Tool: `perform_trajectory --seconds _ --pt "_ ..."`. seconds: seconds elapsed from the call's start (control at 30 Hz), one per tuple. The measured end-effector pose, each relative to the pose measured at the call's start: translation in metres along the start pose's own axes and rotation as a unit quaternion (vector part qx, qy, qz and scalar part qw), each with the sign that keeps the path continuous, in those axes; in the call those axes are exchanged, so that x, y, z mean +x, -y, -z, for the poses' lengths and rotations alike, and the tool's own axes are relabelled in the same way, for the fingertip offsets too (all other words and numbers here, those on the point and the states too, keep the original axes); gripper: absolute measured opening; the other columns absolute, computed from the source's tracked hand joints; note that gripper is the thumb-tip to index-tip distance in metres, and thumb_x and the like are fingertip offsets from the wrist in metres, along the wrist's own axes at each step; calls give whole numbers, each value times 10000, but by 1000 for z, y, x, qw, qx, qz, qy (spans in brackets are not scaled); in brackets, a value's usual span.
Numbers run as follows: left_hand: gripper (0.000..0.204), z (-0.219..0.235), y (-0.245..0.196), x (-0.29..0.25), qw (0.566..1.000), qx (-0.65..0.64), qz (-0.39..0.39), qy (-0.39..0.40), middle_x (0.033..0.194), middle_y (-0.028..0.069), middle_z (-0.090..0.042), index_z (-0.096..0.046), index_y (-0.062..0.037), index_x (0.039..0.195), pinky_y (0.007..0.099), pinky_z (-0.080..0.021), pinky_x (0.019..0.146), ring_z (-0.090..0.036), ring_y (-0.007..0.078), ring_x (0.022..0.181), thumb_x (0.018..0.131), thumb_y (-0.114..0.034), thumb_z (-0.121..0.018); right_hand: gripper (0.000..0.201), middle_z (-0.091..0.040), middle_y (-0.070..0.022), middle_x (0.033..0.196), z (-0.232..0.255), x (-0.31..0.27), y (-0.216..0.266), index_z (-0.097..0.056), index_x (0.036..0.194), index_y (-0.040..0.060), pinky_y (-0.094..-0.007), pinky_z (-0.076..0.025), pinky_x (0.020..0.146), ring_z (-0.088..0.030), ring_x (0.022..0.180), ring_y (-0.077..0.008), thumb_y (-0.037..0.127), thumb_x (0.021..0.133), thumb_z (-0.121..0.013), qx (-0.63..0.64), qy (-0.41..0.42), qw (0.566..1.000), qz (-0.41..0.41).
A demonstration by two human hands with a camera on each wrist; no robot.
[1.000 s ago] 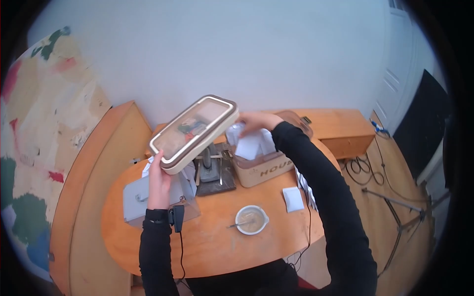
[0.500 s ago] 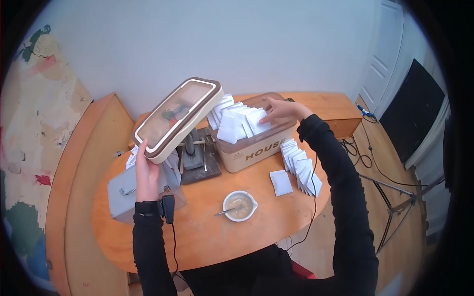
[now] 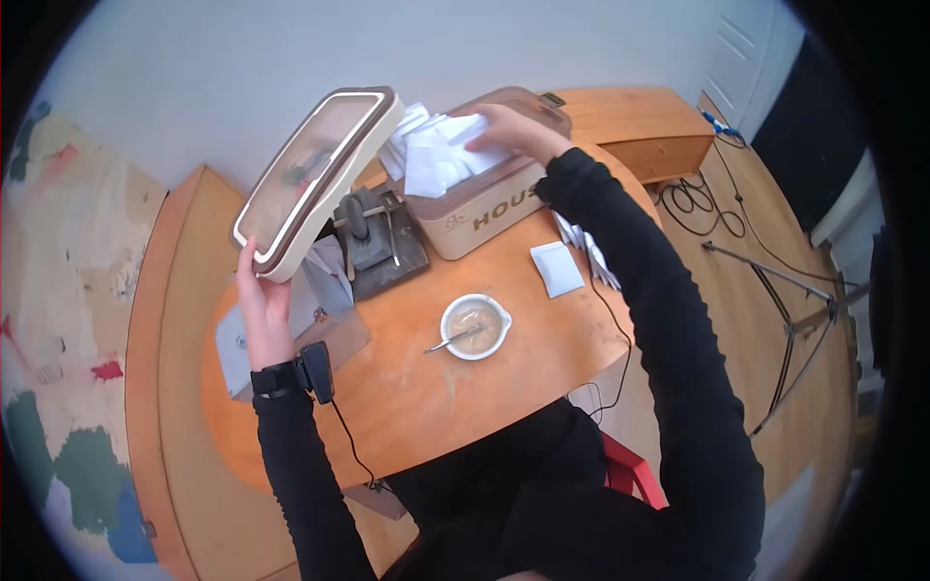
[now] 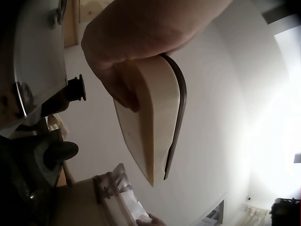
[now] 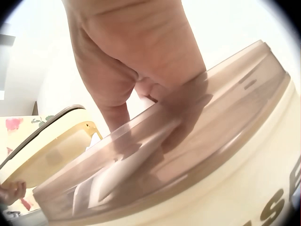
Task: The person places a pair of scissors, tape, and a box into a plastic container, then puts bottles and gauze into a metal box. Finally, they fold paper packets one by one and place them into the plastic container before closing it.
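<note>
My left hand (image 3: 266, 305) holds a cream box lid (image 3: 305, 165) by its lower corner. The lid has a brown rim and a clear panel, and it is raised and tilted to the left of a cream box (image 3: 455, 228) lettered "HOUSE". White paper packets (image 3: 436, 160) stand in a row inside that box, rising above its translucent brown upper wall. At the packets' right end, my right hand (image 3: 518, 131) reaches in, thumb and fingers down among them. Through the wall in the right wrist view, a white packet (image 5: 134, 165) partly hides the fingertips; I cannot tell whether they pinch one.
A white bowl (image 3: 506, 324) with pale paste and a spoon (image 3: 446, 342) stands on the table. One loose packet (image 3: 557, 269) and a fanned stack (image 3: 586, 247) lie right of it. A dark board (image 3: 412, 257) and a grey box (image 3: 237, 353) stand left. A cable hangs from my left wrist.
The head view has tipped downward. My right hand has shifted from the packets' middle to their right end. The lid in my left hand now stands steeper and a little further left.
</note>
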State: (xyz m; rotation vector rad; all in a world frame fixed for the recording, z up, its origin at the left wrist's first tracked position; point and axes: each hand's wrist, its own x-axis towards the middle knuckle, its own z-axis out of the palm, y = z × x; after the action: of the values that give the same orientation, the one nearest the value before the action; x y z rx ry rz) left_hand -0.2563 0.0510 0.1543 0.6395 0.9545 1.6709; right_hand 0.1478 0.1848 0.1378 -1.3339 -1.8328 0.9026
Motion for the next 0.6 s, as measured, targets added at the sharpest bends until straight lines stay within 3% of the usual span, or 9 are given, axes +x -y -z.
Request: perform_trajectory --seconds 0.1,0.2,0.3,0.33,0.43,0.53,0.6 --pt "471 -7 1 0 1000 -4 -4 8 1224 134 -600 -494 -25 1276 376 -519 914 -613 244 1091 893 -251 -651 643 -610 -220 1180 -19 3 6 -490 1285 -64 -343 -496 875 -618 1061 -275 174 751 -758 25 -42 999 14" --pt "477 -10 3 4 1000 -5 8 13 1226 135 -599 -487 -22 1284 378 -531 895 -618 247 1083 897 -252 -644 660 -598 -252 1164 -41 5 14 -502 1271 -56 -384 -470 926 -596 1079 -329 232 734 -756 -50 -47 997 36" --pt "485 -15 1 -2 1000 0 11 14 1231 137 -597 -475 -19 1294 373 -544 872 -626 253 1069 899 -248 -639 639 -589 -266 1133 -52 8 13 -525 1226 -48 -414 -448 955 -575 1067 -375 266 718 -750 -129 -160 976 64" --pt "490 -16 -1 -4 1000 4 11 13 1236 143 -593 -465 -18 1305 369 -548 868 -627 258 1069 904 -245 -632 498 -619 -232 1043 -59 5 12 -603 1101 -10 -442 -462 906 -592 999 -364 324 746 -705 -143 -289 942 95" --pt "487 -16 -2 -5 1000 8 8 15 1239 149 -591 -464 -14 1304 370 -549 875 -622 264 1083 908 -248 -624 394 -662 -190 943 -45 -26 43 -663 952 25 -478 -464 854 -624 928 -349 379 780 -642 -54 -281 954 91" --pt "488 -16 1 -4 999 0 2 40 1245 156 -587 -459 -8 1306 375 -548 885 -618 268 1096 912 -250 -617 365 -682 -158 844 -54 -56 65 -682 865 41 -489 -469 801 -646 843 -343 389 802 -595 -162 -159 973 32" --pt "456 -17 3 -4 999 3 8 38 1210 133 -609 -489 -31 1271 375 -523 903 -616 252 1082 901 -251 -641 304 -691 -153 866 -64 -60 63 -691 873 64 -456 -477 783 -654 863 -340 338 790 -587 -189 -120 972 71"
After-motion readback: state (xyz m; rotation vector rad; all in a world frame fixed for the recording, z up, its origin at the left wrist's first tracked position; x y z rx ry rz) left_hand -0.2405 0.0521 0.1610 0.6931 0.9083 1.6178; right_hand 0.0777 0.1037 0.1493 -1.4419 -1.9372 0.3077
